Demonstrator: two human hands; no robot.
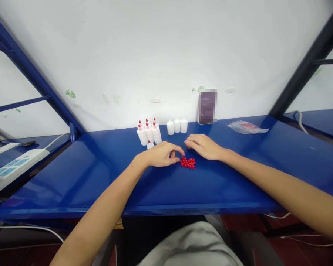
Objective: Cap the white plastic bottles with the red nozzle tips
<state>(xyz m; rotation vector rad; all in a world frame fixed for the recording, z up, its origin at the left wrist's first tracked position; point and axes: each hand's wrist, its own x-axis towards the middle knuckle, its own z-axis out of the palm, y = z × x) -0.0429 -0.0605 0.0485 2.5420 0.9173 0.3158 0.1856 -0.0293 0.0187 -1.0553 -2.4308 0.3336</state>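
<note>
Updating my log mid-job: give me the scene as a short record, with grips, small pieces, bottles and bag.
Left grip: thumb and forefinger apart, beside the small red pieces
Right grip: fingers curled; contents, if any, hidden
Pieces: loose cluster on the blue table
Red-tipped bottles: grouped beyond the left grip
Plain white bottles: three, upright, no red tips
Clear bag: on the table, far right; something red inside

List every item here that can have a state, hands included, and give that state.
Red caps: loose, clustered together
Red-tipped bottles: grouped, mostly upright, tips on
White bottles: three, upright, no red tips
Plastic bag: crumpled, something red inside
Left hand: thumb and forefinger apart, beside the caps
Right hand: fingers curled, grip unclear
</note>
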